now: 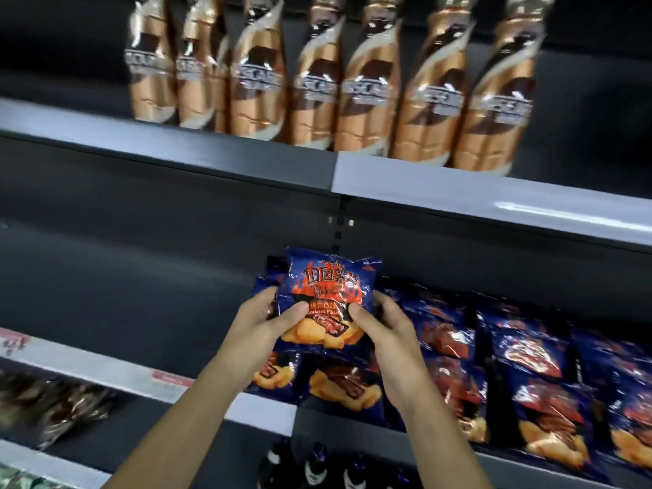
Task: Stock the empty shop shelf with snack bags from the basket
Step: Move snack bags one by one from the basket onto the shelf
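A blue snack bag point(326, 287) with flame print and golden chips is held upright in front of the middle shelf point(116, 374). My left hand point(271, 317) grips its left edge and my right hand point(379, 324) grips its right edge, thumbs on the front. More of the same blue bags point(529, 347) lie in rows on the shelf to the right and just below the held bag. The left part of that shelf is dark and bare. The basket is out of view.
Copper-brown bottles point(317, 82) stand in a row on the upper shelf. Dark bottle tops point(317, 464) show on a lower level. Blurred dark packets point(53, 400) lie at the lower left, below red price labels point(169, 377) on the shelf edge.
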Demonstrator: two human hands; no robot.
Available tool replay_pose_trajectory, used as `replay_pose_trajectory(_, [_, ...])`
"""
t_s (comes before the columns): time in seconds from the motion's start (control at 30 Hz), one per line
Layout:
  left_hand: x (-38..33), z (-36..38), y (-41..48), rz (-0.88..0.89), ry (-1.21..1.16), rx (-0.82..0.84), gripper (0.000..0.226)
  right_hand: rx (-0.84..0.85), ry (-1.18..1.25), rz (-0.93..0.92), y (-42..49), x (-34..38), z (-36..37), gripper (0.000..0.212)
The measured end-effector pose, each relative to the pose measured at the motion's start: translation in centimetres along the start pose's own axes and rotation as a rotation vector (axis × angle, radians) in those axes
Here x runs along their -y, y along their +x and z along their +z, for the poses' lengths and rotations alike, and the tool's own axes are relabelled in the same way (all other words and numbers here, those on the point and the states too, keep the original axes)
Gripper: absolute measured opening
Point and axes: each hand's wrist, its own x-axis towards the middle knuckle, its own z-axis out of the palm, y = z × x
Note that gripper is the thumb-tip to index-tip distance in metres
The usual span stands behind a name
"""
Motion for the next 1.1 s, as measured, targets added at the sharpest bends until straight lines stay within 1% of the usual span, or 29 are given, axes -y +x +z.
replay_pose_trajectory(0.07, [-0.1, -2.6, 1.4, -0.002, 0.020, -0.038, 0.017, 0.038, -0.017, -0.010, 1.9, 0.0, 2.1, 0.034])
replay_pose_trajectory(0.1, [-0.2, -4.1, 2.3, 0.003, 0.032, -0.061, 0.016, 0.052, -0.034, 0.005, 3.0, 0.3, 3.2, 0.031])
replay_pose_trajectory(0.17, [-0.3, -7.2, 4.6, 0.028, 0.065, -0.118, 0.013, 0.054, -0.108, 0.020, 5.3, 0.8, 5.8, 0.014])
replay_pose_trajectory(0.2, [-0.3, -8.6, 5.8, 0.039, 0.075, -0.150, 0.013, 0.058, -0.166, 0.012, 6.7, 0.9, 7.0, 0.014])
replay_pose_trajectory(0.27, [-0.3, -11.4, 8.0, 0.050, 0.085, -0.207, 0.013, 0.042, -0.242, 0.008, 9.7, 1.1, 9.5, 0.030])
replay_pose_trajectory(0.33, [0.3, -13.6, 9.9, 0.052, 0.107, -0.236, 0.014, 0.007, -0.243, 0.050, 12.9, 1.2, 11.7, 0.030])
replay_pose_trajectory(0.4, [1.5, -15.4, 11.7, 0.040, 0.146, -0.258, 0.017, 0.029, -0.310, 0.070, 15.9, 1.1, 13.8, 0.027])
replay_pose_trajectory(0.43, [2.3, -16.1, 12.5, 0.026, 0.158, -0.272, 0.017, 0.047, -0.363, 0.048, 17.3, 0.8, 14.8, 0.028])
replay_pose_trajectory(0.57, [6.2, -17.7, 15.3, -0.036, 0.182, -0.286, 0.012, 0.078, -0.644, -0.019, 21.0, -1.2, 17.1, 0.035])
replay_pose_trajectory(0.6, [7.1, -18.0, 15.9, -0.046, 0.183, -0.288, 0.010, 0.080, -0.703, -0.025, 21.5, -1.7, 17.3, 0.034])
replay_pose_trajectory(0.67, [8.8, -18.4, 17.1, -0.073, 0.210, -0.290, 0.007, 0.073, -0.792, -0.021, 22.4, -2.4, 17.4, 0.022])
replay_pose_trajectory(0.7, [9.6, -18.5, 17.7, -0.089, 0.226, -0.291, 0.007, 0.070, -0.822, -0.009, 22.8, -2.8, 17.3, 0.021])
replay_pose_trajectory(0.77, [11.1, -18.4, 18.9, -0.113, 0.315, -0.295, 0.006, 0.075, -0.898, 0.007, 23.2, -3.6, 17.0, 0.030])
replay_pose_trajectory(0.83, [12.2, -18.2, 19.8, -0.162, 0.428, -0.317, 0.009, 0.085, -1.049, -0.012, 23.5, -4.3, 16.8, 0.029])
replay_pose_trajectory(0.93, [13.0, -17.5, 20.1, -0.216, 0.489, -0.332, 0.012, 0.065, -1.252, -0.063, 24.1, -5.0, 16.5, 0.028])
replay_pose_trajectory(1.0, [13.2, -17.2, 20.0, -0.228, 0.560, -0.348, 0.020, 0.064, -1.278, -0.071, 24.3, -5.4, 16.4, 0.027])
replay_pose_trajectory(1.1, [12.8, -17.0, 19.7, -0.199, 0.576, -0.403, 0.038, 0.070, -1.201, -0.055, 24.1, -5.0, 16.2, 0.023])
